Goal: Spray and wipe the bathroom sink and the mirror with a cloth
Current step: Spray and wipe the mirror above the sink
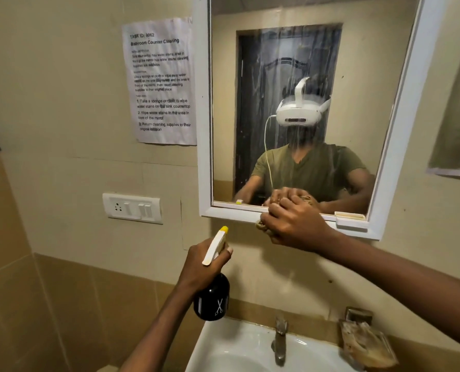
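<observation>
While the right hand's fingers (290, 202) are curled over a bunched brownish cloth (262, 225), pressing it against the bottom rail of the mirror (304, 76) where the glass meets the white frame (204, 130), the streaked, wet-looking glass lies almost wholly toward twelve o'clock from them, so the coming stroke looks to be an upward or sideways pass across the pane. The right hand (294, 224) holds the cloth as a wad, only a fold of it showing at the hand's nine o'clock side, and its forearm runs off toward four o'clock. This hand is plainly the nearer one to the mirror; it is touching it. The left hand (199, 267) sits lower, at about eight o'clock from the cloth and apart from the glass, gripping the neck of a black spray bottle (212, 299) with a forefinger across the trigger; the bottle's long axis stands nearly upright, its yellow-tipped nozzle (224, 229) aimed toward one o'clock, at the mirror's lower edge. Directly beneath, at six o'clock from both hands, the white sink (223, 350) shows its rim and basin with a metal tap (280, 342) at its back edge and a wall-mounted soap dish (365, 342) at the tap's three o'clock. A printed task sheet (160, 81) hangs at the mirror's nine o'clock, with a switch plate (132, 208) below it. Judging by the run marks, the mirror has been sprayed and is only partly wiped; whether the sink is done cannot be told.
</observation>
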`<state>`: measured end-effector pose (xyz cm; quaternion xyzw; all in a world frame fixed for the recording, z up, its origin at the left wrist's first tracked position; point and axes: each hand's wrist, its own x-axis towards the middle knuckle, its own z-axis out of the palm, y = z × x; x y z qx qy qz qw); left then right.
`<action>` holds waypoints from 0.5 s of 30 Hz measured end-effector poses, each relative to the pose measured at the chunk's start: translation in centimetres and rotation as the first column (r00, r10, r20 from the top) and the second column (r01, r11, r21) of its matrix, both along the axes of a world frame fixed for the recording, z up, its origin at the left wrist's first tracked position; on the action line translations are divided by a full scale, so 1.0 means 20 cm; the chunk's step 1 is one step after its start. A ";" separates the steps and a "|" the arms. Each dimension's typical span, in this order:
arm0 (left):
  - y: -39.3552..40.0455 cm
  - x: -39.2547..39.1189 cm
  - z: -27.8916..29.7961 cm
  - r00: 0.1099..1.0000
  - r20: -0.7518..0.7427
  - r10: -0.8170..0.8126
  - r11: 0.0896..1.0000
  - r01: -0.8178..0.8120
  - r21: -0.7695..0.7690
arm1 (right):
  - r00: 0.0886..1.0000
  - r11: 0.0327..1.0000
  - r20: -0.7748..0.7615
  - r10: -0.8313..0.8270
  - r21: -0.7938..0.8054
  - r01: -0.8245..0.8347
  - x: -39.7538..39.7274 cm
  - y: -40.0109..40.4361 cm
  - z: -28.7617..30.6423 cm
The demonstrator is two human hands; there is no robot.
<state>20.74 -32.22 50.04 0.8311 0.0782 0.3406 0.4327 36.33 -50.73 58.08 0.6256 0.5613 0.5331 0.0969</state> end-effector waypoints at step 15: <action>0.17 0.00 -0.04 1.000 0.028 -0.004 0.999 0.003 0.035 | 0.995 0.998 -0.096 0.028 -0.051 -0.033 -0.17 0.57 0.01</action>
